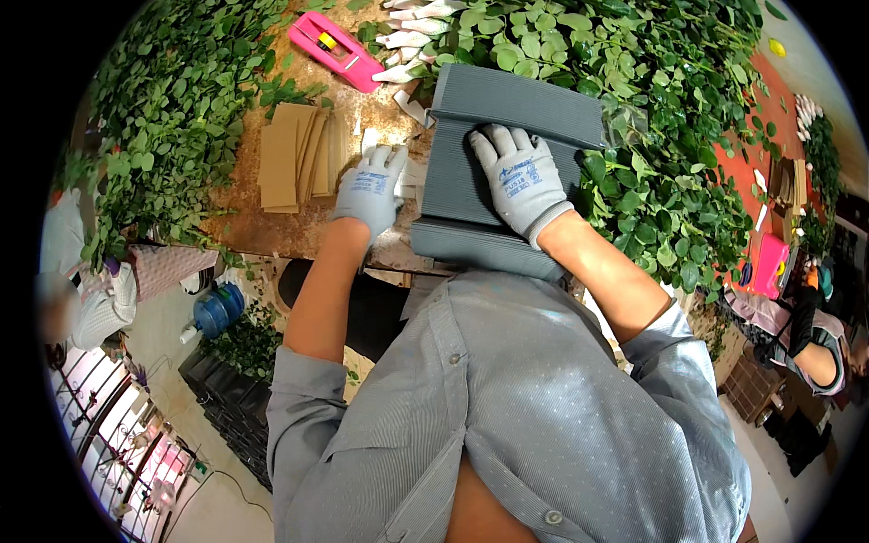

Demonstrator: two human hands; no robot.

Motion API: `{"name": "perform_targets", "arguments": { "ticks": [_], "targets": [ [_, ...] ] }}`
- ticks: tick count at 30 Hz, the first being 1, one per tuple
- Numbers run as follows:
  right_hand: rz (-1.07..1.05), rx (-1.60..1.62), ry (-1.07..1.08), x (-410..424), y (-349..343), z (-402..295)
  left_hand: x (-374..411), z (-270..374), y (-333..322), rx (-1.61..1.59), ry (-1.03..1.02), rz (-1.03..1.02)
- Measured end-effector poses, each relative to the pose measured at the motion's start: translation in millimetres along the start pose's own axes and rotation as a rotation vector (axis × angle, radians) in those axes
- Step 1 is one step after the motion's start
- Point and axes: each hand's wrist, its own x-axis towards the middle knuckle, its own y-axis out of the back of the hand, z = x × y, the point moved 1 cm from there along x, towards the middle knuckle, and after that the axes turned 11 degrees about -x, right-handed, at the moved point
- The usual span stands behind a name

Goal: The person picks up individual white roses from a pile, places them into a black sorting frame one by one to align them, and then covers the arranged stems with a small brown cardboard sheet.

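My left hand (372,186), in a light grey work glove, rests palm down over the worn tabletop. White paper strips (411,178) lie by its fingers and partly under it; whether it grips any is hidden. To its left sits a fanned stack of brown cardboard pieces (293,159). My right hand (519,173), gloved the same way, presses flat with spread fingers on a dark grey ribbed board (461,176). This board has a raised ridge across its upper part and a folded edge towards my body.
Leafy green stems (183,102) are heaped at the left; more foliage (652,183) crowds the board's right side. A pink tape dispenser (336,51) stands beyond, near white-wrapped bundles (417,30). A blue water bottle (218,310) is at lower left. Other people are at both sides.
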Motion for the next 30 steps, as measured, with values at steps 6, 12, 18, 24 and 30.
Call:
{"name": "perform_targets", "arguments": {
  "ticks": [6,12,18,24,30],
  "targets": [
    [0.029,-0.008,0.004,1,-2,1,28,-14,-33,0.042,0.06,0.017],
    [0.03,-0.009,0.007,0,-2,1,31,-29,-30,-0.483,0.34,0.173],
    [0.046,0.002,0.009,2,-1,0,25,-19,-90,-0.96,0.401,0.003],
    [0.022,0.004,0.009,1,-2,1,21,-24,-111,-1.53,0.492,-0.067],
    [0.027,0.035,0.0,1,-4,2,38,-2,-34,-0.203,0.083,0.03]
  ]
}}
